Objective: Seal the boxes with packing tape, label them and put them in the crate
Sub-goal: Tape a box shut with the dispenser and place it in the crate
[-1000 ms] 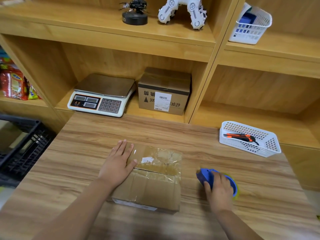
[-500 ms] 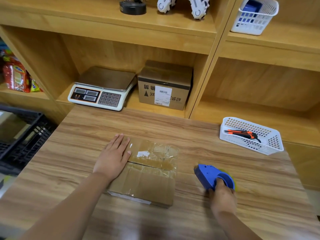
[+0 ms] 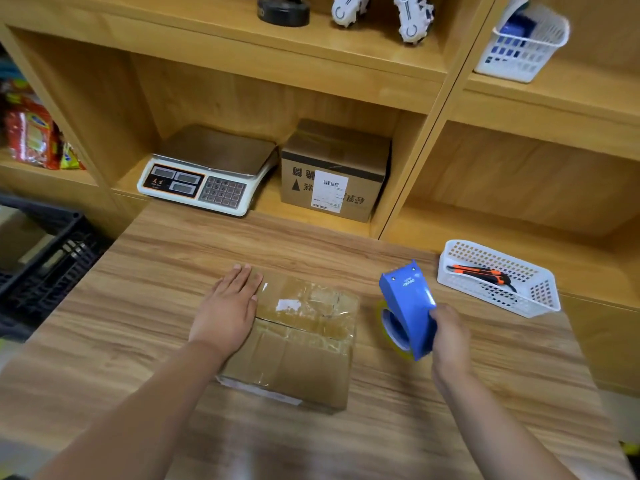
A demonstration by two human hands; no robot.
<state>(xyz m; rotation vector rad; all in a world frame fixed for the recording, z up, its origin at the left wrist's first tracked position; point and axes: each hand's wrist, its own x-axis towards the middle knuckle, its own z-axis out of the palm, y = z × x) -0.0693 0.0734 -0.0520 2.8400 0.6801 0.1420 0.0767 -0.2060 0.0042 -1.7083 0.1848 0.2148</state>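
A flat cardboard box [image 3: 301,344] lies on the wooden table [image 3: 166,271], with wrinkled clear tape over its top seam. My left hand [image 3: 228,310] rests flat on the box's left end, fingers straight. To the right of the box, my right hand [image 3: 450,337] grips a blue tape dispenser [image 3: 408,306] and holds it tilted above the table, its nose pointing away from me. A black crate [image 3: 45,261] stands off the table's left side.
A white basket [image 3: 533,299] holding an orange-and-black utility knife [image 3: 481,273] sits at the table's right rear. In the shelf behind are a digital scale [image 3: 204,178] and a labelled cardboard box [image 3: 332,171]. Another white basket [image 3: 523,46] stands on the upper right shelf.
My right hand has lifted the tape dispenser off the table and tipped it upright. My left hand stays flat on the box.
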